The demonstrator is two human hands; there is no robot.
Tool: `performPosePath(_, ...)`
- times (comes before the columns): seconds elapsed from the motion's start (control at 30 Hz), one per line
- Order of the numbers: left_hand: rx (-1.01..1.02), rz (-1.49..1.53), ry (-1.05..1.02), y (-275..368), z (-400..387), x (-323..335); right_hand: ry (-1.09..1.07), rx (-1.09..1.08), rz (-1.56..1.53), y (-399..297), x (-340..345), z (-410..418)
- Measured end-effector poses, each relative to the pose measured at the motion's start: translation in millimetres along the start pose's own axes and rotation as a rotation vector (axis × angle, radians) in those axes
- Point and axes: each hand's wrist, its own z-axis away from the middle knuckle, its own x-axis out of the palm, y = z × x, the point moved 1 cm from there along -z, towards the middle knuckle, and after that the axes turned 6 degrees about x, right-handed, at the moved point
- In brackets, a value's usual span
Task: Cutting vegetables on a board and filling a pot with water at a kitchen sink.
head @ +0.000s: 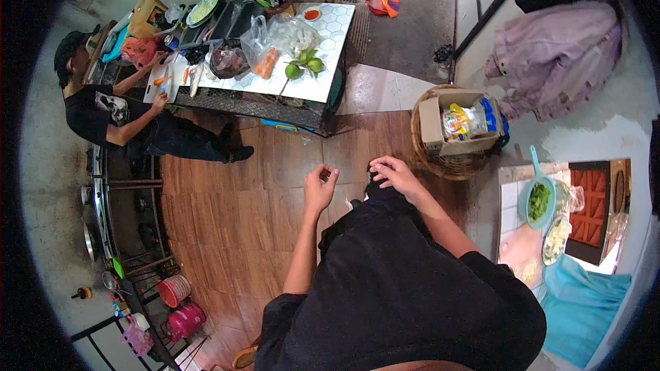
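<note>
My left hand (pixel 319 188) is raised over the wood-look floor (pixel 278 201), its fingers loosely curled with nothing visible in them. To its right, my right hand (pixel 396 175) hangs half-bent in front of my black shirt (pixel 402 288), also holding nothing that I can see. A gap separates the two hands, and neither touches any object. Nearest to my right hand is a round wicker basket (pixel 420 152). On it rests a cardboard box (pixel 430 118) with plastic-wrapped packages (pixel 466 119) inside.
At a tiled table (pixel 330 80), a person (pixel 98 108) cuts carrot on a white board (pixel 178 74). Green fruits (pixel 304 65) and bagged carrots (pixel 266 63) lie there. Right, a ledge holds a teal strainer (pixel 550 216) of greens. A pink gas cylinder (pixel 186 321) stands lower left.
</note>
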Motion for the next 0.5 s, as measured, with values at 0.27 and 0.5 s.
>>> performPosePath(0.27,-0.159,-0.02,0.074,-35.6,-128.2,-41.6,0.183,-0.395,0.353,-124.6,-1.2,-250.9)
performPosePath(0.5,-0.167,-0.039,0.362,-44.3,-223.8,-98.1,0.311,-0.423,0.989,-272.1,75.6,-463.0)
